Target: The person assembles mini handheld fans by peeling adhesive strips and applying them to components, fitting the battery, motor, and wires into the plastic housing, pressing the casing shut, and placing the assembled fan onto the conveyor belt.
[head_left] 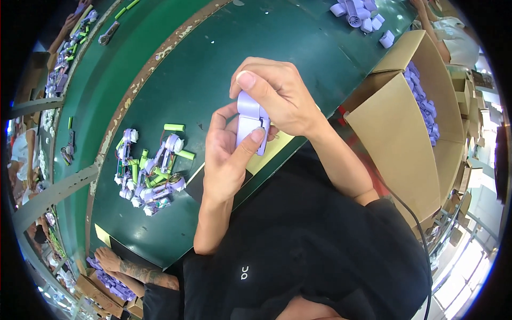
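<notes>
A lavender plastic casing [248,121] with a rounded head and a flat body is held over the green table. My left hand [224,152] is closed around its lower body, the thumb pressed on its face beside a dark slot. Bent over the rounded head is my right hand [282,98], its thumb and fingers closed on the top of the casing. What lies inside the casing is hidden. To the left of my left hand, a cluster of small motor assemblies [152,184] with lavender frames and white caps lies among green cylindrical batteries [174,127].
Lavender casings [354,13] lie in a pile at the far right. An open cardboard box [397,133] of lavender parts stands at right. Beyond the chipped table rail [138,80] runs a green belt [101,69] carrying parts. A co-worker's tattooed arm [141,272] is at lower left.
</notes>
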Available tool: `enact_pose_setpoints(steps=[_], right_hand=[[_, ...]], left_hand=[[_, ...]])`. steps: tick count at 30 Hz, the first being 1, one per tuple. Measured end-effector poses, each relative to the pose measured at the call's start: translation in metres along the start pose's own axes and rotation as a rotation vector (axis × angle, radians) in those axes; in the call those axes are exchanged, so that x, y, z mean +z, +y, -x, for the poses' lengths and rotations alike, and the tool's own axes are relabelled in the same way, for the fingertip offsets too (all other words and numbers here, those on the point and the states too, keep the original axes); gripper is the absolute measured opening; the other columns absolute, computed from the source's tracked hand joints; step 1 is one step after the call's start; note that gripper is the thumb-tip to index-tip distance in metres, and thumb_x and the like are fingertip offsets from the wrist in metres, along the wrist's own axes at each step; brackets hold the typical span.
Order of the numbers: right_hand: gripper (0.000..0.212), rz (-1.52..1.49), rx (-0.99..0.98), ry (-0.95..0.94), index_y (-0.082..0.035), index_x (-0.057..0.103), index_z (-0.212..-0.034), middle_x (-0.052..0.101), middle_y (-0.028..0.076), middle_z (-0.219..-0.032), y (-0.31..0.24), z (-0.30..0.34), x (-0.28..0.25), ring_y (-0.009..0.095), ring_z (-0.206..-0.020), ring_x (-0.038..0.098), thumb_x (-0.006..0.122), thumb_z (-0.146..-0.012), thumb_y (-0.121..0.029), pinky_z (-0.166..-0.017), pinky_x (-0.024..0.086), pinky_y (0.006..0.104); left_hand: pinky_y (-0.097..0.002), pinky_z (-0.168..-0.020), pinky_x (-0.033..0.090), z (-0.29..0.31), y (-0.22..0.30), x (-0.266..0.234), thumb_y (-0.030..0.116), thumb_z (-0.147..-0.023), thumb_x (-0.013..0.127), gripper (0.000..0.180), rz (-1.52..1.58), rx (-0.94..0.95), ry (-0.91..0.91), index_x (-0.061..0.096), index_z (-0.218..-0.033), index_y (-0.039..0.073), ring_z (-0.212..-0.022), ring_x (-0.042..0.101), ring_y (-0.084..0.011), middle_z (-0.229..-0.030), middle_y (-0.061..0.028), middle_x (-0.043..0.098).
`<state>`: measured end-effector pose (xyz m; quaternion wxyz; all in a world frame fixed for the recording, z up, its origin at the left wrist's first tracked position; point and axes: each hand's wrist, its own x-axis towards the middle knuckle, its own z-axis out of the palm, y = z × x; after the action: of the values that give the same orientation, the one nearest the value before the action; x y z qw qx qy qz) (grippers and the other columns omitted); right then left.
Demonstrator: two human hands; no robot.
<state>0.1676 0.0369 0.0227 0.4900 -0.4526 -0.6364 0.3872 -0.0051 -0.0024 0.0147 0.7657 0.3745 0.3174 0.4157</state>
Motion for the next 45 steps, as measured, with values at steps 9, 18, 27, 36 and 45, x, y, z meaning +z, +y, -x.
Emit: enact_pose_setpoints(steps=[9, 18, 27, 36, 45], right_hand=[[0.056, 0.017, 0.051, 0.130, -0.001, 0.064, -0.064, 0.058, 0.009, -0.053, -0.005, 0.002, 0.010, 0.022, -0.047, 0.056, 0.058, -0.104, -0.038, -0.049, 0.043, 0.0349], [0.064, 0.053, 0.046, 0.216, 0.002, 0.067, -0.068, 0.059, 0.007, -0.056, -0.013, 0.003, 0.009, 0.014, -0.054, 0.054, 0.045, -0.109, -0.042, -0.052, 0.041, 0.0313], [0.073, -0.098, 0.217, 0.264, 0.002, 0.066, -0.068, 0.062, 0.008, -0.061, 0.003, 0.000, 0.008, 0.015, -0.059, 0.057, 0.038, -0.111, -0.049, -0.058, 0.045, 0.0302], [0.073, -0.023, 0.286, 0.213, 0.001, 0.065, -0.068, 0.062, 0.008, -0.063, -0.001, -0.001, 0.011, 0.014, -0.061, 0.056, 0.039, -0.110, -0.053, -0.061, 0.045, 0.0298], [0.051, -0.032, 0.122, 0.350, -0.001, 0.057, -0.075, 0.056, 0.007, -0.053, -0.013, -0.001, 0.018, 0.016, -0.051, 0.059, 0.053, -0.107, -0.040, -0.050, 0.044, 0.0321]], left_hand=[[-0.0319, -0.087, 0.053, 0.003, -0.019, 0.000, 0.004, -0.101, 0.066, 0.045, 0.073, -0.030, 0.029, 0.044, -0.138, -0.008, -0.103, 0.068, -0.0191, -0.118, -0.0160, 0.069], [-0.0394, -0.082, 0.059, 0.010, -0.024, 0.009, 0.012, -0.083, 0.085, 0.066, -0.979, 0.479, 0.212, 0.054, -0.135, -0.013, -0.098, 0.074, -0.0302, -0.110, -0.0237, 0.071], [-0.0393, -0.079, 0.057, 0.006, -0.025, 0.015, 0.013, -0.087, 0.081, 0.060, -1.089, 0.601, 0.195, 0.057, -0.136, -0.009, -0.093, 0.074, -0.0329, -0.108, -0.0239, 0.070], [-0.0405, -0.083, 0.055, 0.005, -0.020, 0.010, 0.012, -0.095, 0.070, 0.050, -1.062, 0.638, 0.167, 0.056, -0.138, -0.009, -0.091, 0.072, -0.0356, -0.108, -0.0232, 0.069], [-0.0382, -0.087, 0.055, 0.013, -0.012, 0.009, 0.011, -0.093, 0.073, 0.050, -0.984, 0.504, 0.143, 0.057, -0.136, -0.011, -0.098, 0.074, -0.0328, -0.109, -0.0245, 0.072]])
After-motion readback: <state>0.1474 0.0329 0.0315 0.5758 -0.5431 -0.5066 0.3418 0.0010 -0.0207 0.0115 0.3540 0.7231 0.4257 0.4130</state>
